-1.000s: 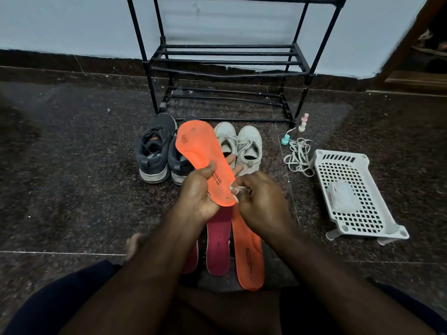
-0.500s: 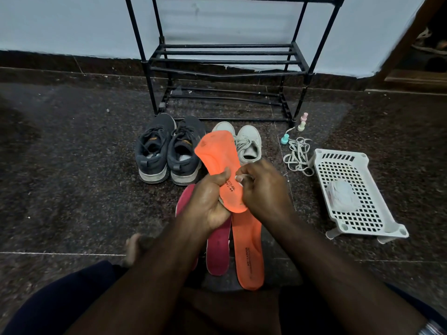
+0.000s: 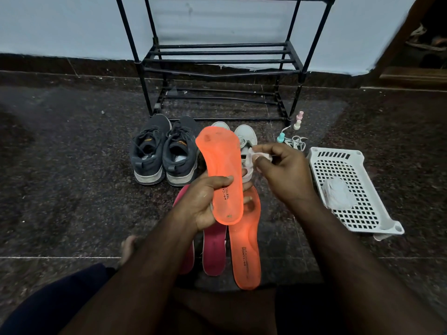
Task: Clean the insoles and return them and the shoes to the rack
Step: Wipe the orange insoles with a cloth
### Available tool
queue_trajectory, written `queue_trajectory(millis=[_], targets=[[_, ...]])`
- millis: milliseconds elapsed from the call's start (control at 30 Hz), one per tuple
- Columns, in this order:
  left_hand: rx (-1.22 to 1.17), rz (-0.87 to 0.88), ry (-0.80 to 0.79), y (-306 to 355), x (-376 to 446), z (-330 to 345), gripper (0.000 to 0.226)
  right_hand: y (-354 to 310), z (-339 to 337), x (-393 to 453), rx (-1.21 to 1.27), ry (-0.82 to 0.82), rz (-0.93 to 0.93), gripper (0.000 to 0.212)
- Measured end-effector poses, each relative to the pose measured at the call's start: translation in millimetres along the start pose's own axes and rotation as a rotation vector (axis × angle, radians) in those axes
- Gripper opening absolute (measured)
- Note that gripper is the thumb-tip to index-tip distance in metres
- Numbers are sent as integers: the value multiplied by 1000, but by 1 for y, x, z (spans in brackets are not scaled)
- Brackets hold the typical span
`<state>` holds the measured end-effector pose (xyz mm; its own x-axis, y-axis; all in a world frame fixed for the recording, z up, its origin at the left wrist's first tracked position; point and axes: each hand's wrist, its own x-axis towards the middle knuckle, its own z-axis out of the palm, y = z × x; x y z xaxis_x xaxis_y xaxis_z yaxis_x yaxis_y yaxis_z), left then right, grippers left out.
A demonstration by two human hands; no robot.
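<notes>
Presently, wiping step: left hand (image 3: 203, 204) grips the flat orange foam insole (image 3: 221, 175), right hand (image 3: 278, 170) pinches what seems a crumpled white wipe (image 3: 260, 156); next, wipe meets insole.

Home floor corner (shoe rack (image 3: 222, 59), sneakers (image 3: 167, 151), stone tiles (image 3: 60, 165))

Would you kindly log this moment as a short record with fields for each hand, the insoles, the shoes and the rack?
left hand: grips the lower part of the held orange insole, raised above the floor
right hand: pinches a small white wipe, apart from that insole
insoles on floor: second orange insole and two pink insoles, side by side
shoes: dark grey pair and white pair on the floor before the rack
rack: black, its visible shelves bare
white basket: on the floor to the right
</notes>
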<state>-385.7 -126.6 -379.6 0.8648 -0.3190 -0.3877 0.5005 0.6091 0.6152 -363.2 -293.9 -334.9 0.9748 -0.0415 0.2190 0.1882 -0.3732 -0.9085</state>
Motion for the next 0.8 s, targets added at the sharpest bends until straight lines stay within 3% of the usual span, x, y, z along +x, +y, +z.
queue_trajectory(millis=[300, 533, 633, 800], targets=[[13, 39, 88, 1, 6, 0, 42, -3, 9, -6, 8, -87, -12, 28], [7, 133, 108, 2, 3, 3, 37, 7, 22, -11, -358, -74, -357, 20], [-54, 59, 106, 4, 0, 7, 31, 8, 25, -12, -423, -104, -416, 21], [-70, 64, 145, 4, 3, 6, 47, 8, 35, -23, -543, -202, -389, 32]])
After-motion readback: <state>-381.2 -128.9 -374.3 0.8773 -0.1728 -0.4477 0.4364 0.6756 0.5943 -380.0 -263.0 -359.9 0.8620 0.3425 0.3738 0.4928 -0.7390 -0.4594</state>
